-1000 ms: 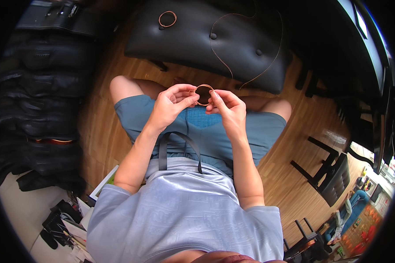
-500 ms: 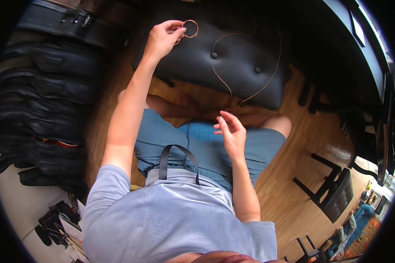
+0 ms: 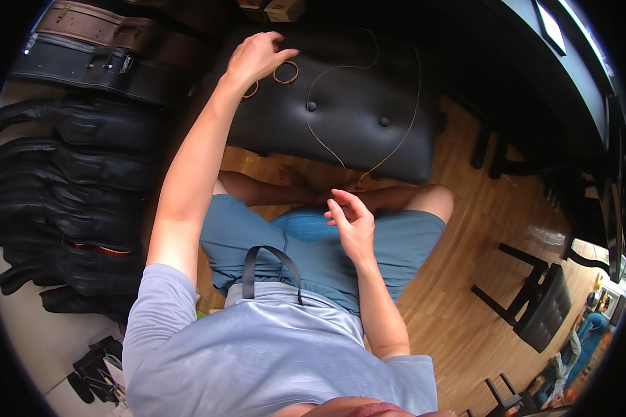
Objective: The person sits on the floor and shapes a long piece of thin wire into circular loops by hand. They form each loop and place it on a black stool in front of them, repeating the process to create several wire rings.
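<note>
We have a coppery ring (image 3: 297, 78) lying on the padded black desk (image 3: 348, 132), just beside the thumb of our left hand (image 3: 255, 57), which is spread wide. A 2nd ring (image 3: 256, 92) shows partly by our wrist (the rest is hidden). Our right hand (image 3: 355, 226), loosely curled, fingers parted, is above our shorts (image 3: 403, 236); a thin strand (image 3: 418, 101) curves across the desk.

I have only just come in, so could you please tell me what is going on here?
A person sits before a black buttoned bench. The left hand, open and seemingly empty, is beside a copper-coloured wire coil on it; a second coil is partly hidden by that arm. A loose wire strand loops to the near edge. The right hand, also empty, is over the shorts.
</note>
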`<act>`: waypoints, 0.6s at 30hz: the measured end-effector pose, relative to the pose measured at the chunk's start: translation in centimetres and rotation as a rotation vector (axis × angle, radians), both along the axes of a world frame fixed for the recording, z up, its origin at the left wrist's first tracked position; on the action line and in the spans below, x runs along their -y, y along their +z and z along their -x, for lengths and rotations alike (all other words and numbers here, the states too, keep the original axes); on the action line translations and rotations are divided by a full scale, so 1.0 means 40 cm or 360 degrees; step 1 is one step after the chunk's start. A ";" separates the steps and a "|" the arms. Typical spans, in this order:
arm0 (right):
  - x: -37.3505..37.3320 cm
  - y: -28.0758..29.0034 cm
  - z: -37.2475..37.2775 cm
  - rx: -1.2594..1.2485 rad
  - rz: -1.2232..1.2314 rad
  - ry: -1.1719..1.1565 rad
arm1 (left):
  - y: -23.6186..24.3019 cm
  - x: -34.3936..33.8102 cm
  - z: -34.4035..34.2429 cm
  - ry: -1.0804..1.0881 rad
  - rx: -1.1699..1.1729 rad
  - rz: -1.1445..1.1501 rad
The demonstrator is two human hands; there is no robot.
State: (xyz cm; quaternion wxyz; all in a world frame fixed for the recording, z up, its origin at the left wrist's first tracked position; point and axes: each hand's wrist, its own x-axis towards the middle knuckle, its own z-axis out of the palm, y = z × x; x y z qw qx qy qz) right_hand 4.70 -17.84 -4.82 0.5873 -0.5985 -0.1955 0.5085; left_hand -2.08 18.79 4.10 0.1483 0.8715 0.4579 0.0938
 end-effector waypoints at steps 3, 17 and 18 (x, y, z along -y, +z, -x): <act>-0.007 0.000 0.003 -0.0003 -0.0012 0.0022 | 0.006 0.049 -0.114 -0.0297 0.0386 0.0151; 0.006 0.054 -0.040 -0.0128 -0.0196 -0.0125 | 0.005 0.243 -0.192 -0.0162 0.0821 0.1226; -0.013 0.080 -0.057 -0.0147 -0.0263 -0.0158 | -0.001 0.266 -0.162 -0.0172 0.0929 0.1191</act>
